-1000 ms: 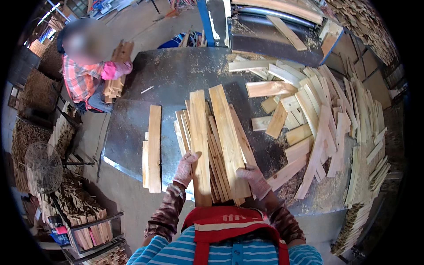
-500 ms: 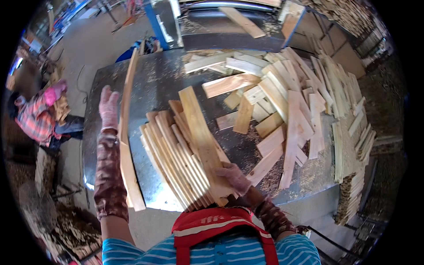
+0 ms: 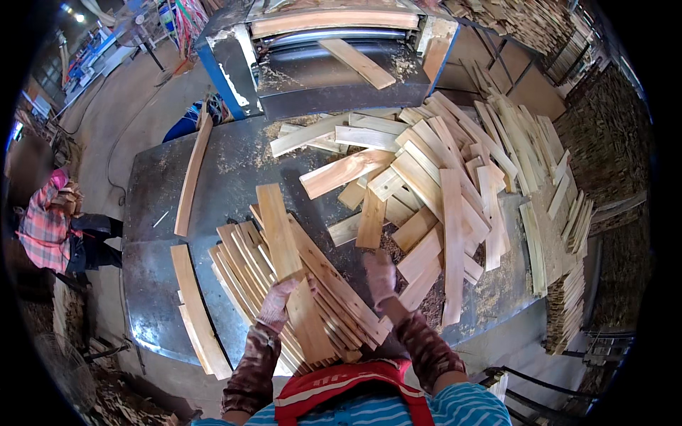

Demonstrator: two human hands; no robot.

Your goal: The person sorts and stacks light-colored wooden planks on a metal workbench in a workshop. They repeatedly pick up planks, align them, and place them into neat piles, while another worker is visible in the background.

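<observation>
My left hand (image 3: 277, 304), in a pale pink knit glove, closes on the near end of a flat wooden board (image 3: 278, 231). That board lies above a row of boards stacked on edge (image 3: 238, 263), and another wide board (image 3: 309, 326) lies beneath my left wrist and runs toward me. My right hand (image 3: 380, 275), also gloved, is apart from the stack with its fingers stretched forward. It is nearest the near end of a short board (image 3: 372, 220) at the edge of a loose pile (image 3: 426, 177). Whether it touches that board I cannot tell.
On the dark metal table (image 3: 241, 153), separate boards (image 3: 192, 177) (image 3: 199, 309) lie at the left. A roller machine (image 3: 327, 92) with a board (image 3: 359, 64) on its bed stands at the far side. More boards (image 3: 533, 156) lie right. A person (image 3: 50, 227) stands at left.
My left hand has come from the left side of the table to the stack and grips a board there. My right hand has let go of its board and moved toward the loose pile.
</observation>
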